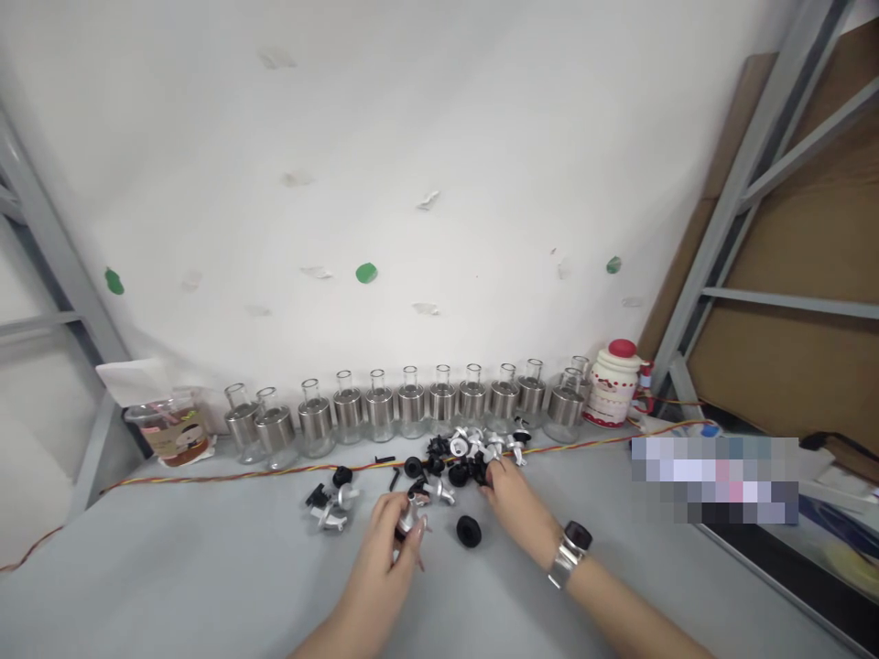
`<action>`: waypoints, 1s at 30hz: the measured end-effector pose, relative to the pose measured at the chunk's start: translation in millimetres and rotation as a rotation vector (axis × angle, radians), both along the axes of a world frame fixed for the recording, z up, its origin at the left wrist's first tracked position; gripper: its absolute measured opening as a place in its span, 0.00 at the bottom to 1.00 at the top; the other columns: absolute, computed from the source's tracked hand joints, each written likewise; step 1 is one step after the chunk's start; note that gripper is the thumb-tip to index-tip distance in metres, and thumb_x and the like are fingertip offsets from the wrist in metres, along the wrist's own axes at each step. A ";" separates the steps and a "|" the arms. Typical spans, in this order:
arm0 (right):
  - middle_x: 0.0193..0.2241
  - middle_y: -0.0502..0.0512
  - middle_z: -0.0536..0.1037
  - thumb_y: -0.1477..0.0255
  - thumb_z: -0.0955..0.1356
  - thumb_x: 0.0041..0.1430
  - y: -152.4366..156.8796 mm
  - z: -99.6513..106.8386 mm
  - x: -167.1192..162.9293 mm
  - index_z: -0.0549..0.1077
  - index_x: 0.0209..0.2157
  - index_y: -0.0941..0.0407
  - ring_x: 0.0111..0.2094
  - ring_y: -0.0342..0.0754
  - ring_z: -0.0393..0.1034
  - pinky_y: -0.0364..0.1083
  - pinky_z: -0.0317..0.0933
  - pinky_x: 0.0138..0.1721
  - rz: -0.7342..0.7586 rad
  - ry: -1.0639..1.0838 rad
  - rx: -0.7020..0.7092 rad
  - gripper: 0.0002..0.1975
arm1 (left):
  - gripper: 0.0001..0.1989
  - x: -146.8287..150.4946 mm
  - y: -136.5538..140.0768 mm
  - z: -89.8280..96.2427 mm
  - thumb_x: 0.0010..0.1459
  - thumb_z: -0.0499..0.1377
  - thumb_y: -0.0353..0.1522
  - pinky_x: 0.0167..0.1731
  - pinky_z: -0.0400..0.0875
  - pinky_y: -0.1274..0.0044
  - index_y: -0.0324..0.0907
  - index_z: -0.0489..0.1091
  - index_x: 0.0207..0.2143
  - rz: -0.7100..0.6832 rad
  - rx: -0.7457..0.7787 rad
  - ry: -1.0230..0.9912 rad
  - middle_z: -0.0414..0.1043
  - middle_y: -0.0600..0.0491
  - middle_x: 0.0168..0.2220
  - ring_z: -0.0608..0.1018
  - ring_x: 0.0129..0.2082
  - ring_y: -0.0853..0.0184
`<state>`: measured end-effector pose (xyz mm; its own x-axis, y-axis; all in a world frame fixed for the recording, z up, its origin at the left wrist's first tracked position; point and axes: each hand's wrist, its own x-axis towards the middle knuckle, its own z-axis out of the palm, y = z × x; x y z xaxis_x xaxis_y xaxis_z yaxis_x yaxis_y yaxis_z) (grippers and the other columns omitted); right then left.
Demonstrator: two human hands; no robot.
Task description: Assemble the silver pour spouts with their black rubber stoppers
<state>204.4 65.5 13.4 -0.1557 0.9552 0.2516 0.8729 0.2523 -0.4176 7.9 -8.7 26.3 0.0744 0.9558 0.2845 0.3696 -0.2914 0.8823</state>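
Note:
My left hand is closed around a small silver fitting, held low over the grey table. At the near edge of a pile, my right hand has its fingers curled on a small black plastic part; its fingertips are partly hidden. The pile holds several silver spout-like fittings and black pieces. A round black cap lies alone between my hands. Left of my left hand is a small group of silver fittings and black parts.
Along the white wall stands a row of glass bottles with metal sleeves. A red-and-yellow wire runs across the table. At the left is a plastic cup; at the right, a red-lidded jar and a grey metal frame.

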 end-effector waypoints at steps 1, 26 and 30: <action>0.34 0.63 0.69 0.80 0.61 0.50 -0.7 0.9 0.0 0.67 0.32 0.60 0.36 0.53 0.64 0.47 0.55 0.37 -0.003 -0.008 -0.005 0.07 | 0.08 -0.5 1.3 -2.1 0.56 0.48 0.37 0.26 0.69 0.77 0.42 0.61 0.35 0.000 -0.013 -0.015 0.60 0.53 0.34 0.69 0.25 0.70; 0.30 0.59 0.68 0.77 0.62 0.48 2.8 -9.2 -1.6 0.65 0.25 0.58 0.33 0.51 0.64 0.48 0.55 0.36 0.016 0.229 -0.070 0.02 | 0.15 2.6 7.0 -2.9 0.54 0.49 0.43 0.13 0.57 0.83 0.39 0.63 0.33 -0.147 -0.298 -0.402 0.67 0.52 0.31 0.71 0.20 0.73; 0.21 0.52 0.68 0.73 0.59 0.53 7.3 -0.6 -1.4 0.65 0.28 0.58 0.22 0.46 0.64 0.45 0.59 0.25 0.065 0.394 -0.117 0.05 | 0.20 3.6 10.9 2.6 0.47 0.54 0.47 0.09 0.50 0.85 0.39 0.64 0.31 -0.095 -0.435 -0.597 0.66 0.56 0.25 0.68 0.14 0.75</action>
<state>203.0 72.8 12.8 -0.1299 0.9722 0.1946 0.6242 0.2327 -0.7458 11.5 2.2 28.9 0.1141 0.9884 -0.1001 -0.2178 0.1232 0.9682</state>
